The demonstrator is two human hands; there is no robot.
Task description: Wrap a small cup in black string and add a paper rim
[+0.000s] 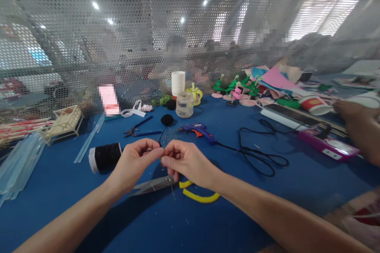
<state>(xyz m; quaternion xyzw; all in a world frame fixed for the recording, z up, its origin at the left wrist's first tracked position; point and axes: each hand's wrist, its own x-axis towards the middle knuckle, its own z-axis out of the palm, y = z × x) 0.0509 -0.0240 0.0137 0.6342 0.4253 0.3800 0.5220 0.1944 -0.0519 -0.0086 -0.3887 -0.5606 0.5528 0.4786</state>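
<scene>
My left hand (138,159) and my right hand (190,162) meet at the fingertips over the blue table, both closed in a pinch. A strand of black yarn (162,136) runs from a small black yarn ball (167,119) down to my left fingertips. What the right fingers pinch is hidden behind them. Just below my hands lie scissors with yellow handles (202,197), their blades pointing left. Beside my left wrist is a spool of black thread (105,157). Blue-handled pliers (145,131) and a blue glue gun (198,131) rest beyond my hands.
Glue sticks (20,166) and a small wooden frame (63,124) lie left. A clear jar (184,105) and stacked paper cups (178,83) stand behind. The glue gun's cord loops right, near a purple power strip (329,144). Another person's hand (358,126) reaches in at right.
</scene>
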